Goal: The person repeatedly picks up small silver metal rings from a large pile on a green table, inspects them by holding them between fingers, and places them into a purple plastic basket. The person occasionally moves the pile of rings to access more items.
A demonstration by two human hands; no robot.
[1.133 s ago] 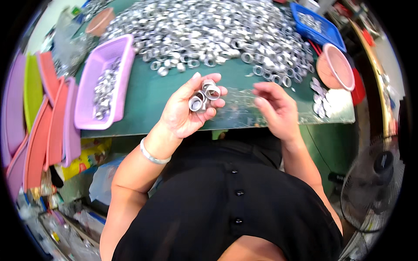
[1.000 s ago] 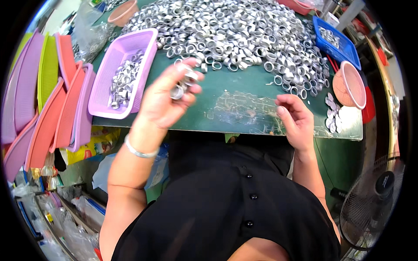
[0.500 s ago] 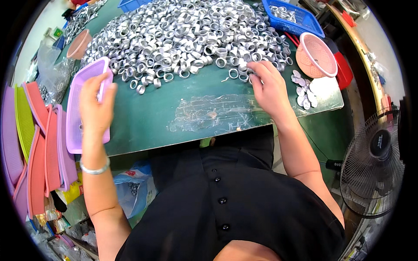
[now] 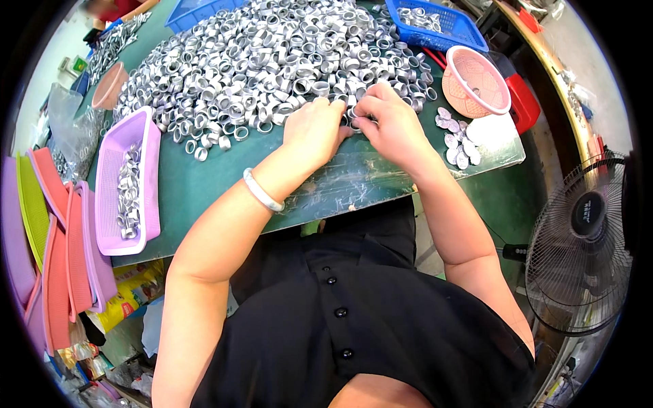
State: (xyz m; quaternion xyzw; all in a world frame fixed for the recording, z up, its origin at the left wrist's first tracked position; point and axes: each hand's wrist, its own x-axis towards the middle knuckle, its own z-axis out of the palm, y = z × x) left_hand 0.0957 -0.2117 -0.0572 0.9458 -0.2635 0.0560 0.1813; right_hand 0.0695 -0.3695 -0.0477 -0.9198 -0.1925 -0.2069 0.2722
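Note:
A large heap of silver metal rings point(image 4: 238, 64) covers the far half of the green table point(image 4: 204, 217). At its near edge my left hand point(image 4: 309, 132), with a pale bangle on the wrist, and my right hand point(image 4: 393, 129) come close together. The fingers of both are bent and closed, their tips meeting among the rings. Whatever is pinched there is too small and hidden to make out. Left of my hands a lilac plastic basket point(image 4: 151, 197) holds a strip of small metal rings along its bottom.
To the right stand a pink basket point(image 4: 500, 102) and a pile of flat silver discs point(image 4: 462, 153). A blue basket point(image 4: 469, 41) sits at the back right, and a fan point(image 4: 578, 251) beyond the table's right end. Stacked coloured baskets point(image 4: 58, 265) lean at far left.
My left hand has moved from over the lilac basket to the right, up to the heap beside my right hand. My right hand has shifted left. The view has turned slightly.

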